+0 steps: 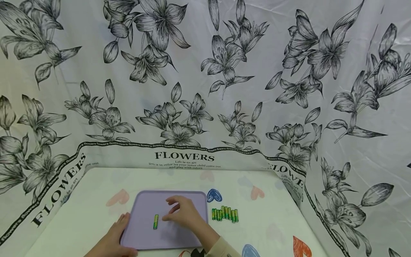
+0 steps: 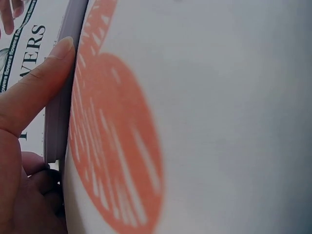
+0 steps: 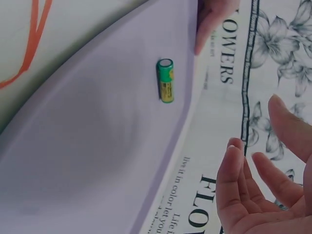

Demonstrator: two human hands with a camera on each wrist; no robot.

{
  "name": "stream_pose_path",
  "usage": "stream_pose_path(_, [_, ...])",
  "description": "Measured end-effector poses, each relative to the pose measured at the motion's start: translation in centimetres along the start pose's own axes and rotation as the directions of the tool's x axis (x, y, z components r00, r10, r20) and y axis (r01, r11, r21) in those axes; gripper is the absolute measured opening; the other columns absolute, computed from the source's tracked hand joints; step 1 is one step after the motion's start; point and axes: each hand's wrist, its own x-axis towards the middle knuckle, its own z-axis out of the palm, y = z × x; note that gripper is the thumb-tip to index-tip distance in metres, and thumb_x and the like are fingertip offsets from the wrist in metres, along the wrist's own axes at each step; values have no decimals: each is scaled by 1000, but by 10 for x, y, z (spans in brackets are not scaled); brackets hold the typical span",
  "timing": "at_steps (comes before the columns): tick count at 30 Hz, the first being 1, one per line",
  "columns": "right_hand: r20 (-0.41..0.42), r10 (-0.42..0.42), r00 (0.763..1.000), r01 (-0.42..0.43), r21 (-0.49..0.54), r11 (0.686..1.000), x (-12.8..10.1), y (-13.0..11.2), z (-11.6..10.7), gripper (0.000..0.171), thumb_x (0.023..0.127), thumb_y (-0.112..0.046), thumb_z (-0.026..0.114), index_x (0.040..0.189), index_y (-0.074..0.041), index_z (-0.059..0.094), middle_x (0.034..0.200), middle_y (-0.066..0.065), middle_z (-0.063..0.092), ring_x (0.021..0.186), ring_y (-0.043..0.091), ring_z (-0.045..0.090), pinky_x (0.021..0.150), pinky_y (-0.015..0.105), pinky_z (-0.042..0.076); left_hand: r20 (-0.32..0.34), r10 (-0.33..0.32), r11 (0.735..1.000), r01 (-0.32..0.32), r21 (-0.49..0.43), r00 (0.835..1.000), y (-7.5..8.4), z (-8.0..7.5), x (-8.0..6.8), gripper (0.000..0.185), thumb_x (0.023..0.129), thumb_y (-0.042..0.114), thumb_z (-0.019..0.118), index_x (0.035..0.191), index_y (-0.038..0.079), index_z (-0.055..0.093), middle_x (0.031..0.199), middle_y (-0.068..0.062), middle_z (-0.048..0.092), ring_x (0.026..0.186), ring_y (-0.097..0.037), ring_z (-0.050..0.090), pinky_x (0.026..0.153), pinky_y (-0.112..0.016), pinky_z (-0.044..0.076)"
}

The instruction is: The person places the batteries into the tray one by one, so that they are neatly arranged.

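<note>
A lavender tray (image 1: 144, 203) lies on the table, and my left hand (image 1: 112, 237) grips its near left corner. In the left wrist view the thumb (image 2: 53, 63) presses along the tray's edge (image 2: 57, 114) while the other fingers curl beneath it. One green and yellow battery (image 1: 155, 221) rests on the tray, left of its middle; the right wrist view shows this battery (image 3: 166, 83) too. Just right of it, my right hand (image 1: 184, 214) hovers over the tray, fingers loosely bent and thumb apart, holding nothing.
Several more green batteries (image 1: 225, 214) lie side by side right of the tray. The white tablecloth (image 1: 266, 200) bears coloured hearts. A white curtain (image 1: 199, 75) with black flower drawings rises behind the table and at both sides.
</note>
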Motion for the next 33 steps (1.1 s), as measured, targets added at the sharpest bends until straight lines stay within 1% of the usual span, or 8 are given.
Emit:
stream_pose_path(7, [-20, 0, 1000, 1, 36, 999, -6, 5, -11, 56, 73, -17, 92, 125, -15, 70, 115, 3, 70, 83, 4, 68, 69, 19, 54, -4, 34, 999, -34, -41, 999, -3, 1, -1, 130, 71, 31, 92, 157, -10, 4, 162, -37, -3, 147, -60, -5, 112, -71, -6])
stream_pose_path(9, [-27, 1, 1000, 0, 41, 999, -8, 7, -15, 56, 73, -18, 92, 125, -15, 70, 115, 3, 70, 83, 3, 67, 68, 19, 54, 2, 36, 997, -36, -71, 999, -4, 1, -1, 130, 70, 30, 91, 158, -9, 3, 163, -35, -5, 147, -59, -7, 116, -52, -15])
stream_pose_path(15, [-47, 3, 999, -1, 41, 999, -13, 14, -27, 56, 73, -19, 92, 125, -16, 70, 112, -3, 70, 84, 5, 68, 68, 21, 55, -13, 53, 994, -54, -90, 998, -8, 3, 0, 129, 70, 29, 91, 158, -9, 4, 163, -36, -5, 146, -60, -6, 114, -35, -18])
stream_pose_path(19, [-61, 3, 998, -2, 25, 1000, -16, 17, -35, 55, 74, -20, 91, 125, -16, 70, 113, 1, 71, 84, 5, 68, 69, 21, 55, -9, 50, 996, -51, -69, 999, -9, 2, 2, 130, 70, 30, 91, 157, -10, 4, 163, -36, -4, 147, -61, -6, 117, -46, -18])
stream_pose_path(20, [-65, 1, 998, 0, 24, 1000, -17, 18, -37, 55, 74, -19, 91, 125, -15, 70, 114, 2, 71, 84, 6, 68, 69, 21, 55, -8, 53, 997, -53, -55, 999, -9, 2, 2, 129, 71, 30, 91, 157, -11, 4, 162, -38, -3, 146, -62, -5, 117, -57, -14])
stream_pose_path(23, [-75, -6, 997, 9, 39, 999, -21, 21, -43, 54, 74, -18, 91, 124, -14, 70, 113, 4, 72, 85, 9, 70, 69, 22, 56, 16, 25, 999, -25, -36, 1000, -8, 0, 4, 129, 73, 33, 90, 156, -11, 3, 162, -38, -3, 146, -62, -4, 110, -76, -1])
stream_pose_path(27, [-87, -4, 996, 8, 53, 999, -26, 26, -48, 52, 75, -16, 90, 123, -14, 70, 111, 2, 72, 85, 10, 70, 69, 22, 56, 30, -3, 1000, 4, -17, 1000, -8, -1, 4, 129, 74, 38, 89, 156, -11, 2, 161, -40, -4, 144, -64, -2, 110, -76, 2])
stream_pose_path(33, [-108, 9, 994, -4, 47, 999, -29, 40, -56, 52, 76, -18, 90, 123, -15, 70, 115, 10, 71, 85, 7, 70, 70, 22, 56, 30, -13, 1000, 13, -13, 999, -7, 0, 6, 131, 73, 38, 89, 156, -11, 1, 160, -40, -5, 144, -64, -2, 111, -75, 2])
